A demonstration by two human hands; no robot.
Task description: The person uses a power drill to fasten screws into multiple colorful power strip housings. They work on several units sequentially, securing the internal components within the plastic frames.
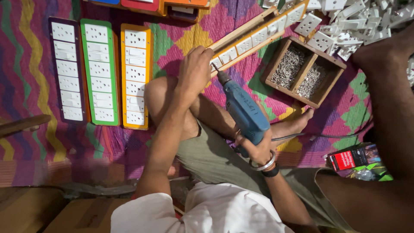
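- A woven mat (39, 86) in pink, yellow and green zigzags covers the floor, and the person sits on it with legs folded.
- Three finished socket boards (100, 71) lie side by side to the left, framed purple, green and orange, well apart from both hands.
- A long wooden socket strip (258, 35) lies just ahead of the knees, its long axis running from lower left up to upper right.
- A two-compartment wooden tray of screws (304, 72) sits right of the strip, below a heap of loose white socket parts (358, 23).
- The right hand (258, 149) is clamped on the grip of a blue electric drill (243, 110), whose bit points up-left at the strip's near end.
- The left hand (195, 71) is closed over that same near end, nearer the strip than the right, pinning it down.
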